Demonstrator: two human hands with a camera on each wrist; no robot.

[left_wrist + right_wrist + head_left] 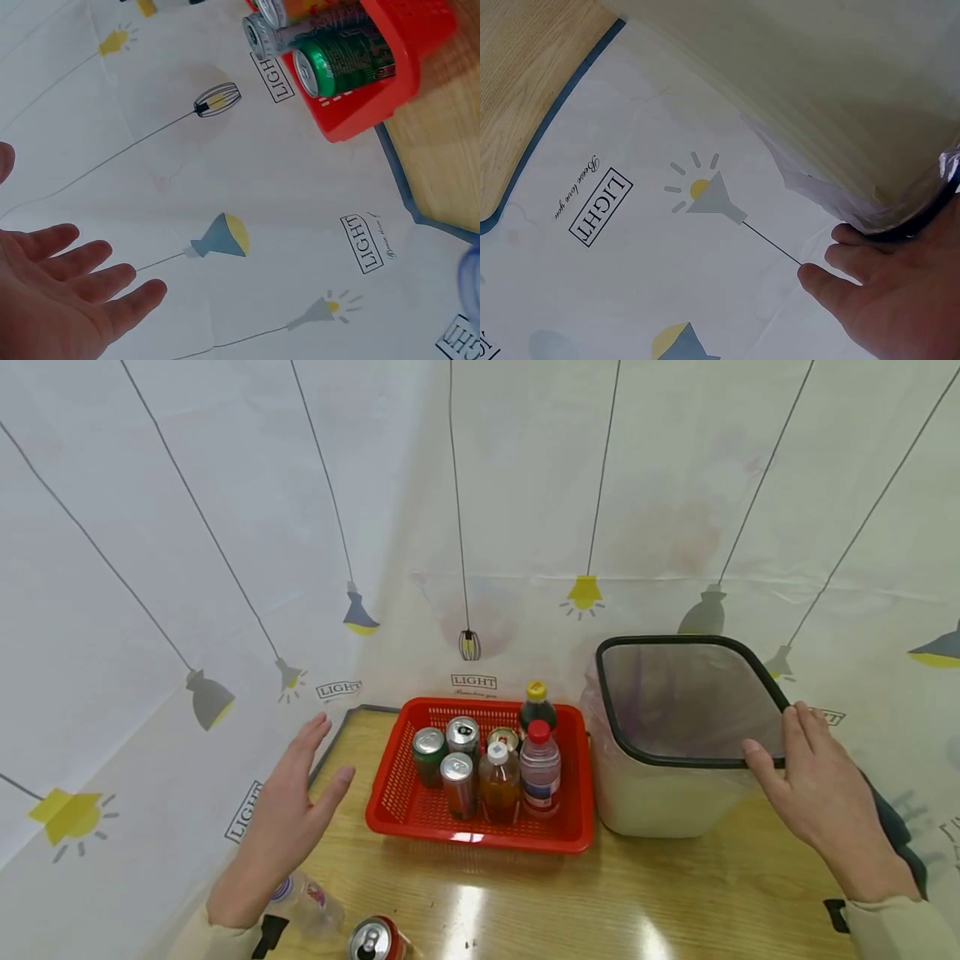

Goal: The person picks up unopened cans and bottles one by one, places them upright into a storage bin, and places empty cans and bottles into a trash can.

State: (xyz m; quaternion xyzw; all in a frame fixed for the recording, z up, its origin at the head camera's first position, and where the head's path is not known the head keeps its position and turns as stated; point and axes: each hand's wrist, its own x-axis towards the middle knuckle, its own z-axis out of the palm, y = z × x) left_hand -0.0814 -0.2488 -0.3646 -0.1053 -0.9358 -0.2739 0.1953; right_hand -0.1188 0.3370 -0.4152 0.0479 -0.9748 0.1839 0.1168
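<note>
My right hand (pixel 832 793) lies at the right front corner of the black rim (pixel 690 762) of a pale waste bin (pixel 667 810), fingers extended and touching it. A thin clear liner shows at the rim in the right wrist view. My left hand (pixel 281 814) is raised in the air left of the red basket (pixel 480 837), fingers spread and holding nothing. In the basket stand several drink cans, among them a green can (pixel 429 764), plus an amber bottle (pixel 500 789) with a white cap, a red-capped bottle (pixel 540 772) and a dark bottle (pixel 537 716) with a yellow cap.
On the wooden table (pixel 525 902) near the front left, a clear plastic bottle (pixel 318 906) lies partly behind my left wrist. A red can (pixel 375 939) stands beside it. A white lamp-printed sheet (pixel 405 527) hangs behind and at the left.
</note>
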